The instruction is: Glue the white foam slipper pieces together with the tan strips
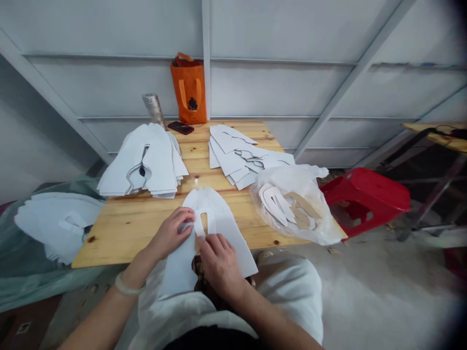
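In front of me a white cut sheet (229, 228) with a rounded top and a slot up its middle lies partly on the table, its lower part reaching over the edge toward my lap. A narrow white U-shaped strip (199, 224) runs around the top of the slot. My left hand (175, 231) has curled fingers pressed on the sheet, left of the slot. Pinched fingers of my right hand (221, 262) are on the strip's lower end; the fingertips are partly hidden.
Stacks of similar white sheets lie at the back left (160, 160), at the back right (237, 155) and left of the table (54, 218). A plastic bag (292, 180) holds curved pieces. Behind stand an orange bag (189, 97), a phone (180, 127) and a cylinder (153, 109). A red stool (368, 194) is right.
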A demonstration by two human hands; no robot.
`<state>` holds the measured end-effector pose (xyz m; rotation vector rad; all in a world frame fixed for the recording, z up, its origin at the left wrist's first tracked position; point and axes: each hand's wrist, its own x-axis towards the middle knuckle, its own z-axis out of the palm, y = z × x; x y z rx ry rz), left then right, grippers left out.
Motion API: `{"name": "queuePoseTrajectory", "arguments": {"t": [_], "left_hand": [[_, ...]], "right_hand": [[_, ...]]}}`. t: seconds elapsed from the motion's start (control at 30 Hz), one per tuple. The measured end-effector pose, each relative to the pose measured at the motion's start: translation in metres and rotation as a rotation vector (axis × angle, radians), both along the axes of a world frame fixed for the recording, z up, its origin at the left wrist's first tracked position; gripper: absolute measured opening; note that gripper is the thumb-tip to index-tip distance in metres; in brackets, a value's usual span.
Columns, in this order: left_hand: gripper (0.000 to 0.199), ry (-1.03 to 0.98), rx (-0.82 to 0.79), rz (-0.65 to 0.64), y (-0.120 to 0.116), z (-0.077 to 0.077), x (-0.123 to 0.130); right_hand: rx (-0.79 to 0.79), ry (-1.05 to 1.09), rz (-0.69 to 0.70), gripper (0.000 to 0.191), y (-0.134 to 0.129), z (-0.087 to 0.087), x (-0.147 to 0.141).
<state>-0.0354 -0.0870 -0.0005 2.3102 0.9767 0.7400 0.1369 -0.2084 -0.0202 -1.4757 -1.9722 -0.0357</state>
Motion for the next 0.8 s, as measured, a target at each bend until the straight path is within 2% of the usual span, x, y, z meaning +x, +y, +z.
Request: {"name": "queuePoseTrajectory", "arguments": {"t": [0.1, 0.23, 0.4, 0.5, 0.57, 0.63, 0.8], "left_hand": [[0.004, -0.027, 0.009, 0.004, -0.002, -0.004, -0.001], [0.007, -0.048, -0.012, -0.012, -0.001, -0.007, -0.001], [0.021, -0.055, -0.078, 0.004, 0.0, -0.011, 0.0], [0.025, -0.074, -0.123, 0.021, 0.0, -0.012, 0.0], [0.026, -0.082, -0.141, 0.026, 0.0, -0.012, 0.001], [0.027, -0.084, -0.126, 0.016, 0.0, -0.013, 0.0], [0.021, -0.063, 0.017, -0.034, -0.001, -0.014, -0.001]], "right_hand": [[0.006, 0.092, -0.024, 0.034, 0.008, -0.001, 0.002], [0.02, 0.261, 0.007, 0.021, 0.031, 0.005, 0.014], [-0.013, 0.386, 0.097, 0.021, 0.077, 0.032, 0.034], [0.01, 0.325, 0.196, 0.023, 0.092, 0.048, 0.043], [0.016, 0.227, 0.259, 0.025, 0.087, 0.053, 0.045], [0.027, 0.114, 0.279, 0.026, 0.073, 0.05, 0.045], [0.067, -0.05, 0.227, 0.025, 0.031, 0.022, 0.034]]}}
